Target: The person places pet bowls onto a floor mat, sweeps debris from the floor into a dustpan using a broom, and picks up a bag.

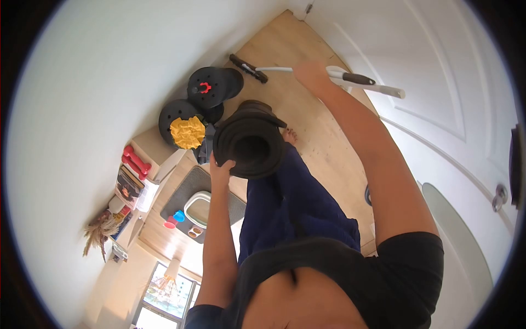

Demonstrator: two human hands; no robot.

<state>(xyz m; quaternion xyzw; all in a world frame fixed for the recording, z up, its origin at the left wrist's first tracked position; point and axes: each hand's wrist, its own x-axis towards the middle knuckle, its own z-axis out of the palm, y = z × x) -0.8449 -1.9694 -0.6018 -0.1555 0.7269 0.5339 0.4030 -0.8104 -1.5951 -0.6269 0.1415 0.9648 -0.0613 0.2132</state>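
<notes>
My left hand (pixel 222 169) grips the rim of a rolled black mat (pixel 222 137), which stands upright in front of my legs with its hollow end facing up. My right hand (pixel 311 75) is stretched forward and closed around the white handle (pixel 274 69) of a broom. The broom's dark head (pixel 249 68) rests on the wooden floor beyond the roll. Beside my right hand, a dark grip (pixel 359 79) lies along the white pole; whether it belongs to the same tool I cannot tell.
Black weight plates (pixel 207 88) and a crumpled yellow item (pixel 188 132) stand by the left wall. Red dumbbells (pixel 136 162) lie on a shelf unit (pixel 153 145). A litter tray (pixel 197 209) sits on a grey mat (pixel 181 194). A white door (pixel 433 82) is at right. My bare foot shows on the floor.
</notes>
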